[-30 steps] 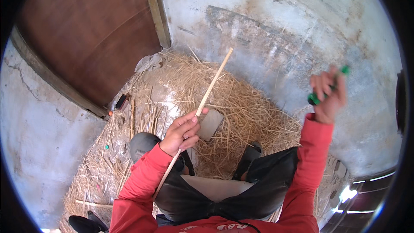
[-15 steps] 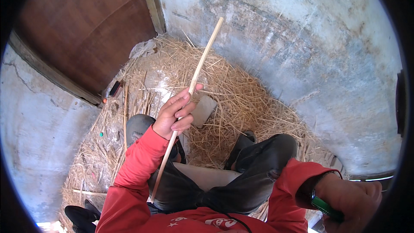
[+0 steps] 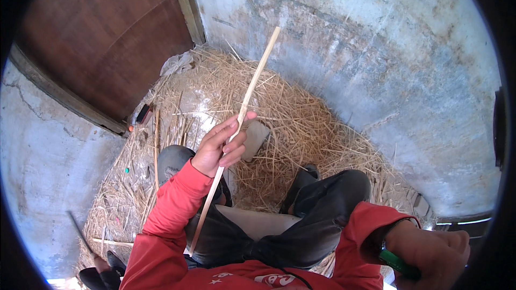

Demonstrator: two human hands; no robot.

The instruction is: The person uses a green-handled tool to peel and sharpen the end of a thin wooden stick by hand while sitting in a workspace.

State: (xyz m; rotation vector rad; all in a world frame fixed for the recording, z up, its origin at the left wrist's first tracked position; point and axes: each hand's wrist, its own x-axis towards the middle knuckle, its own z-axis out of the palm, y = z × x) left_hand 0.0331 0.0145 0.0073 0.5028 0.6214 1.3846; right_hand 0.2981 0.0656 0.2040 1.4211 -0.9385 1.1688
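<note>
My left hand (image 3: 217, 145) is closed around a long pale wooden strip (image 3: 261, 70). The strip slants from near my lap up toward the wall, its far end in the air. At the lower right my right hand (image 3: 432, 247) is closed on a green-handled tool (image 3: 399, 266); its working end cannot be made out. The right hand is well apart from the strip. Below the strip are my dark trousers and a pale seat-like surface (image 3: 258, 221) between my legs.
Shavings (image 3: 301, 123) cover the floor, with a flat grey block (image 3: 256, 139) among them. A stained wall (image 3: 387, 64) curves along the right, and a brown door (image 3: 107, 37) stands at the left. Another person's hand (image 3: 99, 263) holds a dark, thin tool (image 3: 80, 231) at the lower left.
The strip and my left hand have shifted only slightly. My right hand has moved a little left. At the lower left, the other person's hand and dark tool have come into view.
</note>
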